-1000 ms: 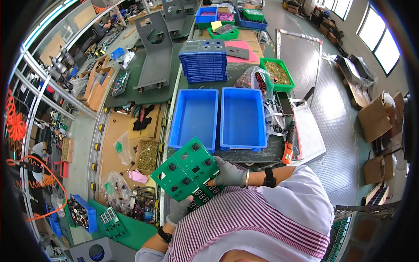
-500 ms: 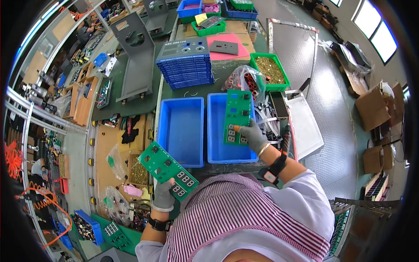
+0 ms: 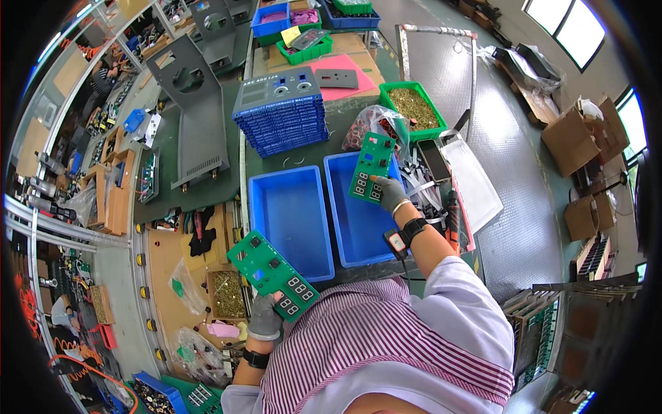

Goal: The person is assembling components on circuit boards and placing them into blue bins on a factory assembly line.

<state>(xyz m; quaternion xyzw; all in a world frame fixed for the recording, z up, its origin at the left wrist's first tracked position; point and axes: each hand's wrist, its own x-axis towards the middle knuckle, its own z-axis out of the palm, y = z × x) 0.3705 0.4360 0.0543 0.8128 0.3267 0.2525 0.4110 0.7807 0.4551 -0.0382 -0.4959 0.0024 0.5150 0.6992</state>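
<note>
My left hand (image 3: 265, 319), in a grey glove with bare fingertips, is closed on the lower end of a green circuit board (image 3: 270, 265) with digit displays. That board is tilted, its corner near the striped apron. A similar green circuit board (image 3: 373, 160) is gripped at its display end by my right hand (image 3: 392, 195), also gloved. It is held above the far end of the right blue bin (image 3: 358, 238). Beside that bin stands the left blue bin (image 3: 291, 219), its bottom bare.
Behind the bins rises a stack of blue-edged panels (image 3: 281, 114). A green tray of small brass-coloured parts (image 3: 412, 110), a clear bag of red parts (image 3: 369, 127) and a screwdriver-like tool (image 3: 452, 219) lie to the right. A grey metal chassis (image 3: 193, 124) stands at left.
The whole view has turned slightly. My right hand has moved the board farther away over the right bin and tilted it. My left hand still holds its board.
</note>
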